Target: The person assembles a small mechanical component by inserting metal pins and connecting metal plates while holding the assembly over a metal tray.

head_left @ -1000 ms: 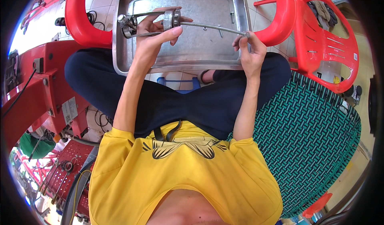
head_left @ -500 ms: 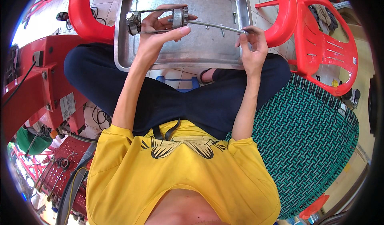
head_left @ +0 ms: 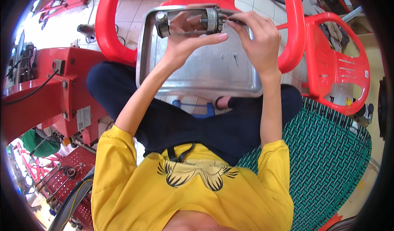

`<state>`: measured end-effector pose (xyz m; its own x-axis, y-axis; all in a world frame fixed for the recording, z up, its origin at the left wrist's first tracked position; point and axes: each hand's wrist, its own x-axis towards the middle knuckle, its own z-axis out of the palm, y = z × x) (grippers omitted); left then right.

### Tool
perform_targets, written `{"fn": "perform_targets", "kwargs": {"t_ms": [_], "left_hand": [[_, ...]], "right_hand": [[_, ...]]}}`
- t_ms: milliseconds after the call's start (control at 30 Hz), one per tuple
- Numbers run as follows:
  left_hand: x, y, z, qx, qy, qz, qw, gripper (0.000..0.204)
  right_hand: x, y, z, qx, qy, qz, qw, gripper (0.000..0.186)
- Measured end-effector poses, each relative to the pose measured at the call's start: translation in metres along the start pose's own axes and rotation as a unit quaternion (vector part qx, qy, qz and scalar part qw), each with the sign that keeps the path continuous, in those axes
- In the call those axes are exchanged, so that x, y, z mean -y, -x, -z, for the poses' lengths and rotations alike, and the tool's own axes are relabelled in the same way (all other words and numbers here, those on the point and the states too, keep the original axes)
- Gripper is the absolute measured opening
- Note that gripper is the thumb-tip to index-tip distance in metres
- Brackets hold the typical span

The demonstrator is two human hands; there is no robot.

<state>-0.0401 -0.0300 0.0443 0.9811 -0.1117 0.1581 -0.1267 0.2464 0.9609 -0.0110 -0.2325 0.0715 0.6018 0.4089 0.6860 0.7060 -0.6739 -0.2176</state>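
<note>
My left hand [head_left: 180, 46] is wrapped around a metal mechanical part [head_left: 212, 20], thumb lying along its near side. The part has a rounded knob-like end on the left, two side bars with an open gap between them, and a thick ring with a toothed edge on the right. My right hand [head_left: 262, 38] is closed at that toothed end, thumb and fingertips pinched together on a thin metal rod. Only a short stretch of the rod shows; my fingers hide the rest. Both hands are above a shallow metal tray [head_left: 201, 92].
In the tray lie a small bolt [head_left: 236, 59] and a nut [head_left: 223, 56]. A red plastic chair [head_left: 107, 21] holds the tray. Another red chair [head_left: 328, 73] and a green woven seat [head_left: 324, 157] stand on the right. Red machinery [head_left: 65, 83] is close on the left.
My right hand has come left along the rod, from its far tip to the toothed end. My left hand keeps its hold. The whole view has shifted.
</note>
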Motion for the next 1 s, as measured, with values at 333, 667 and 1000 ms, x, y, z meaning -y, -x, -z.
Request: {"fn": "perform_targets", "kwargs": {"t_ms": [333, 667, 1000], "left_hand": [[0.03, 0.011, 0.023, 0.025, 0.029, 0.051, 0.998, 0.07], [0.039, 0.011, 0.026, 0.0, 0.042, 0.069, 0.997, 0.067], [0.039, 0.012, 0.025, -0.004, 0.064, 0.052, 0.997, 0.066]], "right_hand": [[0.014, 0.038, -0.042, -0.047, 0.011, -0.028, 0.998, 0.017], [0.013, 0.04, -0.049, -0.016, -0.01, -0.046, 0.999, 0.016], [0.02, 0.038, -0.052, -0.042, -0.019, -0.072, 0.996, 0.015]]}}
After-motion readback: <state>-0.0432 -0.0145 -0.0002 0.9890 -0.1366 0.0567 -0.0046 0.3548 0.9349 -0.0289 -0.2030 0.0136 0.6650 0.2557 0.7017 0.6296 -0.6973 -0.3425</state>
